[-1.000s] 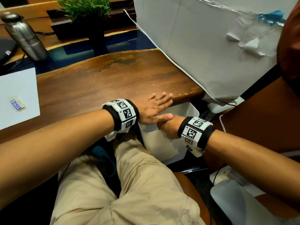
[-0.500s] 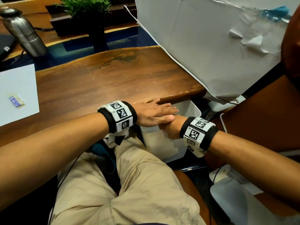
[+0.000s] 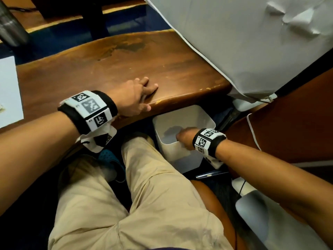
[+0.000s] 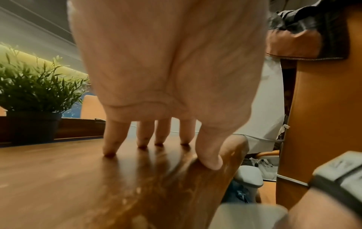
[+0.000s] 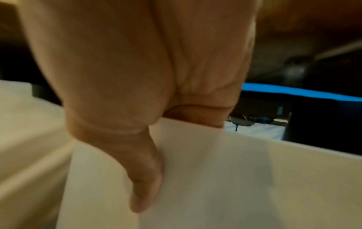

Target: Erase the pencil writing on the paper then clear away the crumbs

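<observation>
From the head view, my left hand [image 3: 134,95] rests spread on the tabletop's [image 3: 111,69] near edge; my right hand [image 3: 185,138] grips the white bin's [image 3: 182,152] rim below that edge. The paper [image 3: 8,91] lies at the tabletop's left edge. Left wrist view: fingertips [image 4: 109,152] touch wood, thumb on the edge. Right wrist view: thumb inside the bin wall [image 5: 215,178], fingers behind it.

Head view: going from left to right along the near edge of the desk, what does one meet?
Paper → left hand → white bin → right hand
</observation>
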`<state>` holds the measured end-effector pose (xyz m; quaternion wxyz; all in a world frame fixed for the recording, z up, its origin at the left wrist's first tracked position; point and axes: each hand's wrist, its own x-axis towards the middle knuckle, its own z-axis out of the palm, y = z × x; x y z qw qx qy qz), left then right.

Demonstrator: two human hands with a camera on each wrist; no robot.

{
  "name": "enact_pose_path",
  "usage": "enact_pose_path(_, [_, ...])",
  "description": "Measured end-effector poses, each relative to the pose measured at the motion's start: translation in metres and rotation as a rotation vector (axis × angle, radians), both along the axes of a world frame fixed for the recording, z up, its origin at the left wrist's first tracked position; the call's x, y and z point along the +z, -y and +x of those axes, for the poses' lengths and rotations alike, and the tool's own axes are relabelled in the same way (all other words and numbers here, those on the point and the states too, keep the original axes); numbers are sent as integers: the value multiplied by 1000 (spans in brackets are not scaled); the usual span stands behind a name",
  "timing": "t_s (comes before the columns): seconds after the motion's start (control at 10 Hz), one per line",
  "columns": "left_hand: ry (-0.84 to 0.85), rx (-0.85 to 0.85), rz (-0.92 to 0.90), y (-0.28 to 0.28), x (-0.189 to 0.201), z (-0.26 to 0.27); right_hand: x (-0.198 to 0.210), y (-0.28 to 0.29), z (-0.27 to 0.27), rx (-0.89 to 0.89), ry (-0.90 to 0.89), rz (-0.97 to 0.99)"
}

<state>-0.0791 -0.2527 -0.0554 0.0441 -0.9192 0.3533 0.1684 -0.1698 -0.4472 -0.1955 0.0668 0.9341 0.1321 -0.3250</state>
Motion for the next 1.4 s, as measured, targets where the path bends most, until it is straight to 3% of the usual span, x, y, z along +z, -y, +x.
enact_pose_path(0.3, [-62,21,7,-5,-9,4,-152,32,18,16,-75,-34])
enact_pose_path(0.5, [-127,42,45,-4,-10,13,-217,32,18,196,-115,-169])
enact_pose_path(0.7, [-134,10,39,-7,-13,20,-249,22,13,-3,-100,-71])
enact_pose_path(0.9, [-130,3,-3,-7,-13,17,-268,19,8,-19,-106,-11])
enact_pose_path(1.1, [-119,7,19,-8,-14,19,-245,15,15,-66,-141,-16])
enact_pose_path(1.3, [-128,-4,71,-5,-11,18,-163,3,36,-20,-135,167])
enact_pose_path(1.4, [-112,-31,17,-6,-8,11,-112,-7,40,50,-142,153])
